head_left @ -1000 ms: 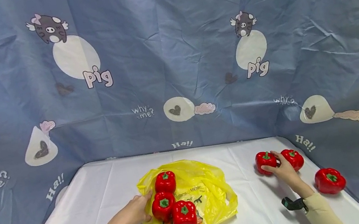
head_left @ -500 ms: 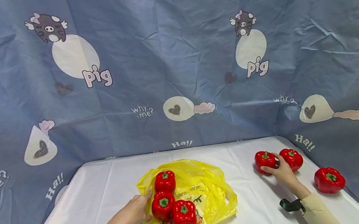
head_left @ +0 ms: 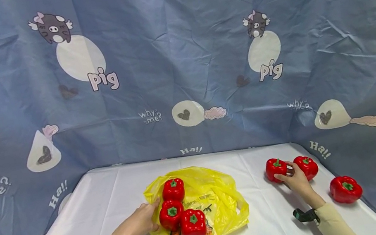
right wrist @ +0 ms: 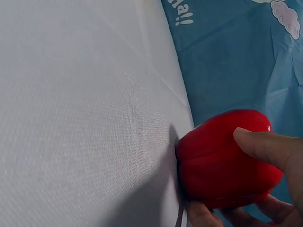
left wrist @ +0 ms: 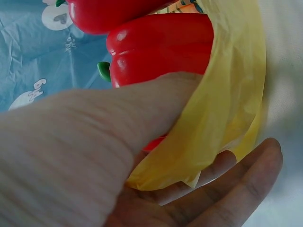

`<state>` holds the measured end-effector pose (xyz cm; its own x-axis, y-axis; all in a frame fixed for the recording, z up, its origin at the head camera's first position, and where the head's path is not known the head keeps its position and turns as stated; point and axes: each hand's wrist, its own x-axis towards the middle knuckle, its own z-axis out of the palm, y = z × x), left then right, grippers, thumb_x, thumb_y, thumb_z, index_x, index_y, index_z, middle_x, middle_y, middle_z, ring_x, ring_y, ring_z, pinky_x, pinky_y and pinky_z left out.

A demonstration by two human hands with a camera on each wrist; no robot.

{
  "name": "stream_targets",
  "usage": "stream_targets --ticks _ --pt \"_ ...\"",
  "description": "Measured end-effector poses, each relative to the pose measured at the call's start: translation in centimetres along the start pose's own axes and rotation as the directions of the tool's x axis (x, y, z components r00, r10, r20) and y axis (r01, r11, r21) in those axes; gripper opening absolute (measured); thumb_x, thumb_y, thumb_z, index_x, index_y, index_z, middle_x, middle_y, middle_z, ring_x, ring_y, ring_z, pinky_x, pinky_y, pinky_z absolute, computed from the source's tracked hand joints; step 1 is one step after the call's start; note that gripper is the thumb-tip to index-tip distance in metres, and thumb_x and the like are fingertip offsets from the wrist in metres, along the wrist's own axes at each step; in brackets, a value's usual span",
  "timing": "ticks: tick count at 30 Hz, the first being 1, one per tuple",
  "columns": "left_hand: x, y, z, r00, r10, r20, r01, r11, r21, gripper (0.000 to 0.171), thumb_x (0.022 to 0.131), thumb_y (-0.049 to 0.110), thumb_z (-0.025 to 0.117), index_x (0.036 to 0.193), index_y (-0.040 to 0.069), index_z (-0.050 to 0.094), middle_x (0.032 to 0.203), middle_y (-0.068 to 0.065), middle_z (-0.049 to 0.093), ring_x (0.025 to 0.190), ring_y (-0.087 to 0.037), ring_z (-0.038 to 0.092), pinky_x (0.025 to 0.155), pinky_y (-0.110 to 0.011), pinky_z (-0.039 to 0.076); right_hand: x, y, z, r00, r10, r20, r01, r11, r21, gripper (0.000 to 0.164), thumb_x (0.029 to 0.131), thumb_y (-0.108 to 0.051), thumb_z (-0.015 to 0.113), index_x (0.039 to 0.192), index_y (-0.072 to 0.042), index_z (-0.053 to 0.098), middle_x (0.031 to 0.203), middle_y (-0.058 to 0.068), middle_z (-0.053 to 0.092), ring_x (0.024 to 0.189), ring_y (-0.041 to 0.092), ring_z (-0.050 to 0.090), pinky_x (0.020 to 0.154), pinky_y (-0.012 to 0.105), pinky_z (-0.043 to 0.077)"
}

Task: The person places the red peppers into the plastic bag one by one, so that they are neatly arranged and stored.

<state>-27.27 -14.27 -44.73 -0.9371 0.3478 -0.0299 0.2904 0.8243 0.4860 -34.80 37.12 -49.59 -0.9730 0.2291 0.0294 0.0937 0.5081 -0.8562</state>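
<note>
A yellow plastic bag (head_left: 225, 201) lies spread on the white table. Its mouth holds three red bell peppers: one at the back (head_left: 173, 191), another bell pepper (head_left: 172, 216) in the middle and a front bell pepper (head_left: 193, 225). My left hand (head_left: 137, 225) holds the bag's left rim, thumb inside against a pepper and fingers outside, as the left wrist view shows. At the right, my right hand (head_left: 297, 180) grips a red bell pepper (head_left: 275, 170), thumb (right wrist: 258, 142) on one side and fingers on the other. The pepper is right at the tabletop.
Just right of my right hand stands another red bell pepper (head_left: 307, 168). A further bell pepper (head_left: 346, 189) lies on its side near the table's right edge. Blue printed cloth (head_left: 180, 72) hangs behind and beside the white table (head_left: 266, 221).
My right hand and the pepper in it have shifted slightly left, away from the pepper beside them. The left hand and the bag stay put.
</note>
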Motion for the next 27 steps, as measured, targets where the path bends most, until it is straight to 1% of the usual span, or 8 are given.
stream_targets --ticks 9,12,14,16,19,22,25,27 --pt "0.1 0.0 -0.1 1.0 -0.014 0.006 0.014 1.0 0.012 0.08 0.067 -0.004 0.082 0.137 -0.014 0.044 0.123 -0.031 0.06 0.087 -0.023 0.055 0.066 -0.036 0.042 -0.2 -0.2 -0.1 1.0 -0.002 0.004 0.002 1.0 -0.024 0.083 0.088 -0.031 0.07 0.147 0.005 0.023 0.142 0.035 0.038 0.128 0.048 0.042 0.102 0.053 0.04" --pt "0.0 0.0 -0.1 1.0 -0.012 0.006 0.012 1.0 0.02 0.08 0.067 -0.003 0.082 0.137 -0.013 0.045 0.123 -0.031 0.06 0.099 -0.029 0.059 0.071 -0.038 0.045 -0.3 -0.3 -0.2 1.0 0.001 0.006 -0.001 1.0 -0.022 0.084 0.087 -0.031 0.071 0.147 0.005 0.024 0.142 0.034 0.039 0.128 0.047 0.042 0.102 0.053 0.041" --pt "-0.1 0.0 -0.1 1.0 -0.01 0.005 0.01 1.0 0.021 0.079 0.067 -0.003 0.082 0.136 -0.014 0.045 0.123 -0.031 0.059 0.107 -0.034 0.058 0.074 -0.04 0.046 -0.3 -0.4 -0.3 1.0 0.006 0.011 -0.006 1.0 -0.013 0.085 0.087 -0.032 0.071 0.147 0.004 0.024 0.143 0.034 0.037 0.13 0.047 0.041 0.103 0.053 0.04" --pt "-0.1 0.0 -0.1 1.0 -0.01 0.004 0.01 1.0 0.019 0.079 0.067 -0.003 0.082 0.136 -0.014 0.045 0.124 -0.031 0.059 0.109 -0.036 0.058 0.075 -0.04 0.046 -0.4 -0.5 -0.4 1.0 0.019 0.015 -0.019 1.0 0.003 0.085 0.087 -0.032 0.072 0.148 0.002 0.023 0.145 0.033 0.036 0.131 0.046 0.039 0.104 0.053 0.039" --pt "-0.1 0.1 -0.2 1.0 -0.012 -0.001 0.012 1.0 0.01 0.079 0.067 -0.003 0.082 0.136 -0.014 0.045 0.124 -0.032 0.058 0.107 -0.034 0.058 0.075 -0.04 0.046 -0.6 -0.7 -0.5 1.0 0.015 0.019 -0.015 1.0 0.02 0.086 0.087 -0.032 0.071 0.149 0.002 0.022 0.146 0.032 0.035 0.132 0.046 0.037 0.105 0.053 0.038" --pt "-0.1 0.1 -0.1 1.0 -0.012 -0.006 0.012 1.0 -0.003 0.08 0.066 -0.004 0.082 0.136 -0.014 0.045 0.123 -0.033 0.059 0.1 -0.029 0.058 0.073 -0.04 0.045 -0.6 -0.8 -0.7 1.0 -0.01 0.014 0.009 1.0 0.026 0.086 0.087 -0.032 0.072 0.148 0.002 0.023 0.144 0.032 0.037 0.131 0.045 0.041 0.104 0.052 0.04" --pt "-0.1 0.1 -0.1 1.0 -0.012 -0.007 0.011 1.0 -0.019 0.08 0.065 -0.005 0.082 0.136 -0.014 0.045 0.122 -0.033 0.059 0.089 -0.025 0.055 0.07 -0.039 0.043 -0.6 -1.1 -0.8 0.999 -0.034 0.009 0.034 0.999 0.029 0.085 0.086 -0.031 0.073 0.148 0.003 0.025 0.143 0.032 0.04 0.129 0.044 0.045 0.101 0.049 0.043" --pt "-0.1 0.1 -0.1 1.0 -0.011 -0.005 0.011 1.0 -0.019 0.08 0.065 -0.004 0.082 0.136 -0.014 0.045 0.121 -0.032 0.06 0.089 -0.025 0.054 0.07 -0.039 0.043 -0.6 -1.2 -0.9 0.999 -0.037 0.01 0.037 0.999 0.029 0.085 0.086 -0.031 0.073 0.148 0.003 0.025 0.143 0.032 0.04 0.128 0.044 0.046 0.101 0.048 0.044"
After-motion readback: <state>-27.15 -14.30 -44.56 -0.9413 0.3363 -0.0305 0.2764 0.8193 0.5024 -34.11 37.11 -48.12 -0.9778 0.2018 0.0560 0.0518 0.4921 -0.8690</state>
